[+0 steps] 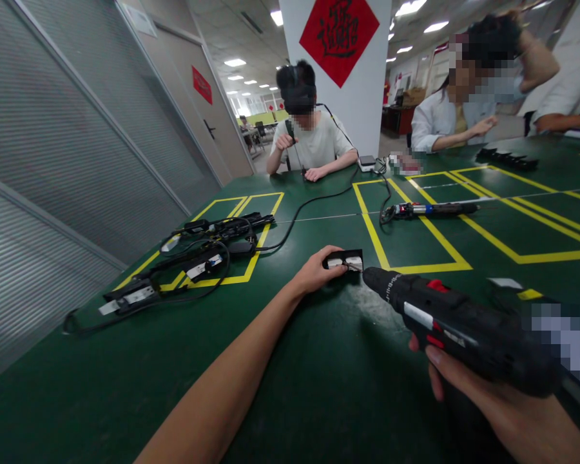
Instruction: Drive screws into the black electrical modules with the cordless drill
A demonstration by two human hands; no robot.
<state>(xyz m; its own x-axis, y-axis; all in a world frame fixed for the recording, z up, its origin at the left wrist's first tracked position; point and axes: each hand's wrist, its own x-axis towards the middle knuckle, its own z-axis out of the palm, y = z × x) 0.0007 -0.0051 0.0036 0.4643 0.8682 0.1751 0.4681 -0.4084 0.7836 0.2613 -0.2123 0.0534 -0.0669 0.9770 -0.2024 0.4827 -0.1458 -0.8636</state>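
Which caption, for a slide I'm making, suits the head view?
Left hand holds a black part; right hand holds a drill.

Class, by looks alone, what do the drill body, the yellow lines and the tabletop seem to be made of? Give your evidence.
Drill body: probably hard plastic, matte black; its casing looks moulded and dull.
Yellow lines: apparently adhesive tape, smooth; flat strips of even width.
Tabletop: dark green, slightly glossy, with soft reflections; painted board or plastic covering, I cannot tell.

Ceiling lights (410,8) glow at upper right; grey door (207,122), upper left; green worktop (174,367) below.
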